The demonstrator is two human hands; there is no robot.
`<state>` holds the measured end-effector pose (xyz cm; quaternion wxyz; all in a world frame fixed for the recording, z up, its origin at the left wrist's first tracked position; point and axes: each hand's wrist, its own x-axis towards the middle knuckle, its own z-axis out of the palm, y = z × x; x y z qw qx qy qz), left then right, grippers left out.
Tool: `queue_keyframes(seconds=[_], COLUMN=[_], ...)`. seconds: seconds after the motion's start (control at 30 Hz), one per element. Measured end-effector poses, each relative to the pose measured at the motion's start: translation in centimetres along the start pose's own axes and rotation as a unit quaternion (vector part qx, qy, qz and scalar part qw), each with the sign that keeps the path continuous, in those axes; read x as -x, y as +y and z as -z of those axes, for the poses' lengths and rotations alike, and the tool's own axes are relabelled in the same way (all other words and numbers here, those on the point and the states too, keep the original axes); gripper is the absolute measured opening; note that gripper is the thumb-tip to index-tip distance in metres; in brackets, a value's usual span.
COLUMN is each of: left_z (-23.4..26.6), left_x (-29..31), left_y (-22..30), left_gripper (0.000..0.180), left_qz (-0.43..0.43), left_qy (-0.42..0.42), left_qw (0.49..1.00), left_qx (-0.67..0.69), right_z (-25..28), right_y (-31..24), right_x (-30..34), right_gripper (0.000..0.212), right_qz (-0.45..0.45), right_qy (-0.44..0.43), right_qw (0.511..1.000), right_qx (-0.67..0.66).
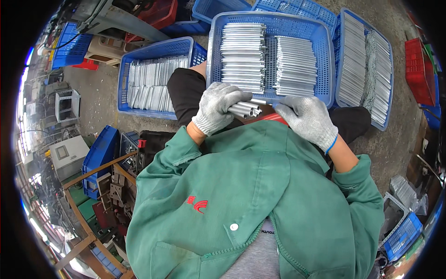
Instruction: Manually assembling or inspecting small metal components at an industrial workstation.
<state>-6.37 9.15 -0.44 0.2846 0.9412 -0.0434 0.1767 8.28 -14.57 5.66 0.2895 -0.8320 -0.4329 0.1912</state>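
My left hand (216, 106), in a grey knit glove, is closed around a small bundle of short silver metal tubes (244, 109), their open ends pointing right. One tube in the bundle sticks out farther toward my other hand. Just across a narrow gap, my right hand (309, 120), gloved the same way, has its thumb and fingers brought together; whatever may be between them is hidden. Both hands are above my lap, at the near rim of a blue plastic basket (271, 95). Inside it lie two stacked rows of the same tubes, a left row (242, 56) and a right row (296, 65).
A second blue basket (121, 95) of tubes stands at the left, a third (340, 88) at the right. More blue crates (297, 10) are behind. Red crates (419, 69) stand far right. A wooden frame (76, 207) and a grey box (69, 156) are lower left.
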Motion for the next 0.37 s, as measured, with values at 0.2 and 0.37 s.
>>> queue_keyframes(seconds=[0.2,0.37], left_z=[-3.8,-7.3], left_x=[-0.5,-0.5], left_y=[-6.3,-8.8], left_gripper=[0.038,0.041], left_qz=[0.036,0.127], left_qy=[-0.046,-0.192], left_qw=[0.995,0.954], left_qx=[-0.078,-0.191], right_z=[-1.1,-2.7], right_y=[1.2,2.5], right_x=[0.3,1.5], right_gripper=[0.022,0.023], right_qz=[-0.052,-0.008], right_qy=[0.030,0.065], right_qw=[0.997,0.996], right_qx=[0.048,0.067])
